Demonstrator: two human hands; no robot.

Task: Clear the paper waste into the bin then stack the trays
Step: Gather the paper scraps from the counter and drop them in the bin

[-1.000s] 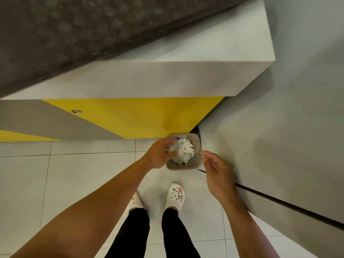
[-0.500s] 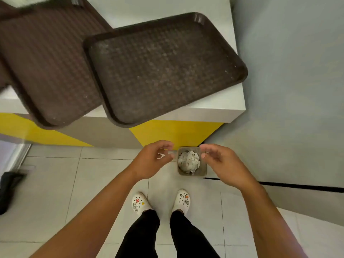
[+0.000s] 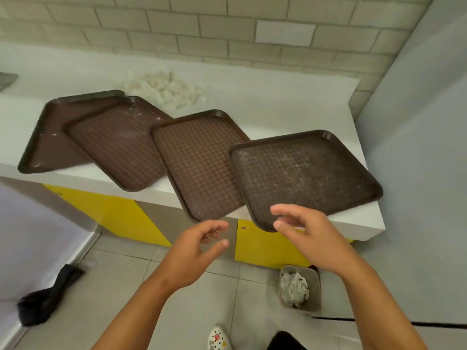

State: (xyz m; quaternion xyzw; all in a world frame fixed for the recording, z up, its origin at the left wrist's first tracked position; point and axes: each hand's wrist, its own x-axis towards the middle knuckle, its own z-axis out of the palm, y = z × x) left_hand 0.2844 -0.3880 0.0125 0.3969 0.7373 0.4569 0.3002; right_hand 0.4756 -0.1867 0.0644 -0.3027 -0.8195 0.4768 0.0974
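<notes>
Change of view: the camera is now looking up and across the white surface (image 3: 278, 107), where half a second ago it was looking down at the bin and the person's feet; four trays and the tiled wall are now showing instead of two trays.
Hands: both have come up from beside the bin and are now hovering in front of the surface edge. The left hand (image 3: 192, 253) is holding nothing, fingers loosely curved and apart. The right hand (image 3: 310, 236) is also holding nothing, fingers relaxed, its fingertips lying over the near corner of the rightmost tray (image 3: 305, 173); contact cannot be told.
Trays: four brown trays are lying in an overlapping row, each overhanging the front edge. The leftmost tray (image 3: 45, 145), second tray (image 3: 116, 145) and third tray (image 3: 199, 162) are holding only pale specks.
Bin: the small grey bin (image 3: 314, 276) is standing on the floor, below right, with crumpled white paper waste (image 3: 294, 289) inside.
Surface: a heap of shredded white paper (image 3: 164, 87) is lying behind the trays.
</notes>
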